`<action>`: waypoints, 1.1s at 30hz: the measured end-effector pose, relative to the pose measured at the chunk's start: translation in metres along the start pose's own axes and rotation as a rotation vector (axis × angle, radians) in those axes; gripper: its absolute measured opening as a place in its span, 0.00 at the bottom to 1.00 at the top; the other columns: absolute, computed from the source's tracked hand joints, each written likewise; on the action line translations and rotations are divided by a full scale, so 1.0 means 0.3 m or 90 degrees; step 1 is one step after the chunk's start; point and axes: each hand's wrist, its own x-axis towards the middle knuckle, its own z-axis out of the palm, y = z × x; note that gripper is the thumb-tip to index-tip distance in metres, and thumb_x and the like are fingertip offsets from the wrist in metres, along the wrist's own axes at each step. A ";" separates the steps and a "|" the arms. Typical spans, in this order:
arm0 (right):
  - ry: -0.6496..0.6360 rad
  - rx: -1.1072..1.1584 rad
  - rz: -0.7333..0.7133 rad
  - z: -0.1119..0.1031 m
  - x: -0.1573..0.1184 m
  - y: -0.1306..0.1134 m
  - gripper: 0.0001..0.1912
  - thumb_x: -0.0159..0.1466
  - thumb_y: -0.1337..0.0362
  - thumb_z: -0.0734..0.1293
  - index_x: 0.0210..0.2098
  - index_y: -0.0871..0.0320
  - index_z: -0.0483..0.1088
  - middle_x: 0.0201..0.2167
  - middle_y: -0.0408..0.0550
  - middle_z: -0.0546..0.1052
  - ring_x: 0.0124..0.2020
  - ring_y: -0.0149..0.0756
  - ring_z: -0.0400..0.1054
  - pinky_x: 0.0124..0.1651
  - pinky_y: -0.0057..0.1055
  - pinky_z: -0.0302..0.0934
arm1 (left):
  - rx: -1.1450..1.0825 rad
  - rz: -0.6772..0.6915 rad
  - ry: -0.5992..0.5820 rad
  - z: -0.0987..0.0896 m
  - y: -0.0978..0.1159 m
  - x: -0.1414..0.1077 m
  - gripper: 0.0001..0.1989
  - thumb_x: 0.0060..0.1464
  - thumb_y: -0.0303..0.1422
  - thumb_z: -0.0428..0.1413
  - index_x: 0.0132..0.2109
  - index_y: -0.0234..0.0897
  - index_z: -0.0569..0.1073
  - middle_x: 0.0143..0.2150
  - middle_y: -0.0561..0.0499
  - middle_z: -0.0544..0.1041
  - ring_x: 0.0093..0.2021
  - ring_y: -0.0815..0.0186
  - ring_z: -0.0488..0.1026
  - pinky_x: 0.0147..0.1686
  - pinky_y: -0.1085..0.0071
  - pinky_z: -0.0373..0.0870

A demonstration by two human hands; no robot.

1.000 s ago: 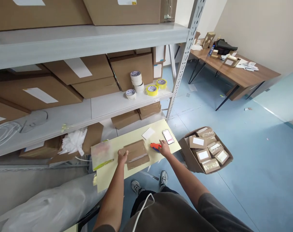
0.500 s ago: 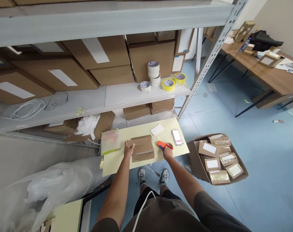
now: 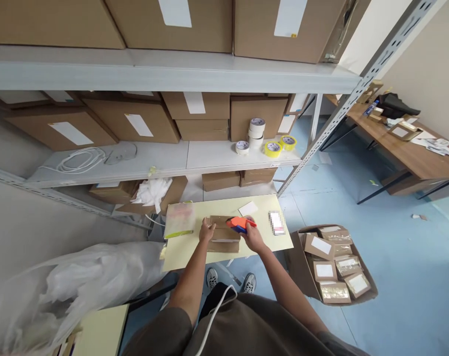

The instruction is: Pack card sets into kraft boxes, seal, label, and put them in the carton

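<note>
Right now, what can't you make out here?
In the head view:
Small carton: any contents are hidden by its cardboard; its left end is partly covered by the left grip.
Orange-and-blue tool: partly covered by the right grip.
Phone-like object: masked by pixel blocks.
Package labels: too small to read.
Top-shelf boxes: cut off by the upper edge.

Shirt (image 3: 257,326): dark grey-brown, plain; short sleeves (image 3: 165,326) ending well behind the fingers (image 3: 209,225), forearms (image 3: 190,269) bare. Thin white cable (image 3: 214,320), looped at its upper end, runs over shirt front, nearer the body than fingers. Below the fingers: black legwear (image 3: 208,300); pale shoes (image 3: 211,278) with dark markings.
</note>
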 end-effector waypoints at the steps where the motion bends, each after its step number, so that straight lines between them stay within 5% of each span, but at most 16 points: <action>1: -0.027 0.005 -0.028 0.019 0.012 -0.048 0.27 0.70 0.57 0.65 0.64 0.60 0.62 0.58 0.65 0.75 0.57 0.56 0.69 0.60 0.50 0.63 | -0.005 -0.002 -0.005 0.001 0.001 -0.002 0.38 0.61 0.40 0.60 0.73 0.34 0.59 0.65 0.33 0.75 0.63 0.50 0.75 0.57 0.61 0.71; 5: -0.117 0.031 -0.027 0.078 0.033 -0.154 0.26 0.67 0.58 0.68 0.62 0.58 0.65 0.58 0.62 0.76 0.58 0.55 0.70 0.60 0.45 0.64 | -0.028 -0.019 -0.029 0.001 -0.003 -0.006 0.37 0.60 0.39 0.62 0.71 0.37 0.60 0.66 0.31 0.73 0.62 0.48 0.75 0.55 0.60 0.71; 14: -0.145 0.039 0.050 0.078 0.015 -0.129 0.18 0.64 0.59 0.70 0.52 0.53 0.70 0.53 0.53 0.79 0.52 0.50 0.74 0.56 0.41 0.66 | -0.168 -0.001 -0.052 -0.015 -0.013 -0.021 0.35 0.60 0.34 0.61 0.71 0.32 0.61 0.68 0.28 0.70 0.66 0.49 0.71 0.60 0.61 0.67; 18: -0.159 0.067 0.032 0.073 0.043 -0.102 0.18 0.63 0.57 0.70 0.51 0.54 0.71 0.50 0.51 0.79 0.51 0.51 0.73 0.57 0.45 0.65 | -0.194 0.078 0.071 -0.053 -0.045 -0.079 0.40 0.55 0.33 0.63 0.73 0.36 0.60 0.71 0.35 0.67 0.71 0.51 0.64 0.67 0.59 0.61; 21: -0.159 0.118 0.016 0.070 0.054 -0.084 0.21 0.61 0.57 0.71 0.53 0.54 0.72 0.58 0.52 0.77 0.59 0.53 0.69 0.64 0.47 0.61 | -0.185 0.146 0.153 -0.084 -0.047 -0.113 0.27 0.58 0.37 0.61 0.63 0.37 0.73 0.65 0.36 0.75 0.67 0.48 0.69 0.66 0.57 0.62; 23: -0.151 0.140 0.015 0.066 0.057 -0.080 0.24 0.60 0.58 0.72 0.55 0.54 0.72 0.64 0.54 0.73 0.66 0.55 0.64 0.68 0.47 0.58 | -0.212 0.127 0.093 -0.098 -0.022 -0.116 0.16 0.61 0.44 0.58 0.47 0.38 0.81 0.50 0.37 0.82 0.55 0.49 0.77 0.57 0.58 0.69; 26: -0.153 0.166 0.025 0.057 0.057 -0.080 0.27 0.60 0.57 0.73 0.57 0.54 0.72 0.66 0.54 0.71 0.67 0.56 0.63 0.69 0.47 0.57 | -0.312 -0.014 -0.113 -0.102 0.046 -0.099 0.26 0.63 0.54 0.54 0.30 0.37 0.78 0.33 0.40 0.82 0.35 0.54 0.79 0.40 0.63 0.72; 30: -0.168 0.219 0.020 0.041 0.051 -0.068 0.30 0.61 0.52 0.72 0.60 0.54 0.71 0.60 0.52 0.76 0.59 0.53 0.70 0.64 0.47 0.63 | -0.486 -0.217 -0.305 -0.081 0.139 -0.080 0.30 0.59 0.59 0.58 0.31 0.34 0.78 0.31 0.41 0.82 0.27 0.61 0.76 0.30 0.68 0.68; 33: -0.174 0.249 0.020 0.031 0.049 -0.055 0.32 0.61 0.47 0.72 0.60 0.54 0.71 0.54 0.50 0.79 0.54 0.51 0.72 0.60 0.47 0.66 | -0.626 -0.233 -0.358 -0.071 0.181 -0.076 0.24 0.54 0.53 0.66 0.35 0.32 0.80 0.32 0.44 0.82 0.29 0.64 0.77 0.31 0.71 0.70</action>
